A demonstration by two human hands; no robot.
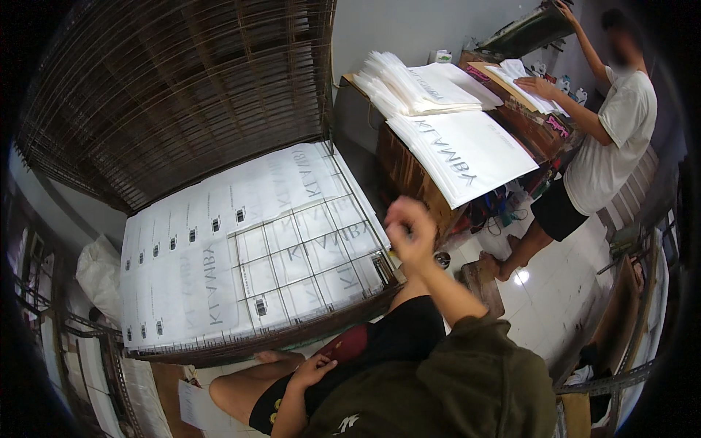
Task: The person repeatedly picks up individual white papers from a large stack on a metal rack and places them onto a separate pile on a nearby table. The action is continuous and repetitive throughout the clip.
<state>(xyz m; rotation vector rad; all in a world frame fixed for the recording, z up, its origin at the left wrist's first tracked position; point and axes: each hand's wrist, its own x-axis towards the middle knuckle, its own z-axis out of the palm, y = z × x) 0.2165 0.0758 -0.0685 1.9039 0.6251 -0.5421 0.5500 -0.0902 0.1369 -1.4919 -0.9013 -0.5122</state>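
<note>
My right hand (pixel 411 228) is raised between the drying rack and the work table, its fingers curled in and no object visible in them. On my lap lies my left hand (pixel 312 369), with its fingers loosely extended over my dark shorts. In front of me, flat translucent white bags (pixel 175 277) with dark printing cover a wire tray (pixel 274 266) of the rack. Several more wire trays (pixel 197 80) are tilted up behind it. To the right of the rack, a stack of white printed bags (pixel 467 153) rests on the table, nearest my right hand.
A co-worker (pixel 610 139) in a white shirt stands at the far right, one hand on a white sheet, the other on a raised frame (pixel 529 29). A wooden stool (pixel 482 285) stands on the tiled floor. A white sack (pixel 100 274) sits left of the rack.
</note>
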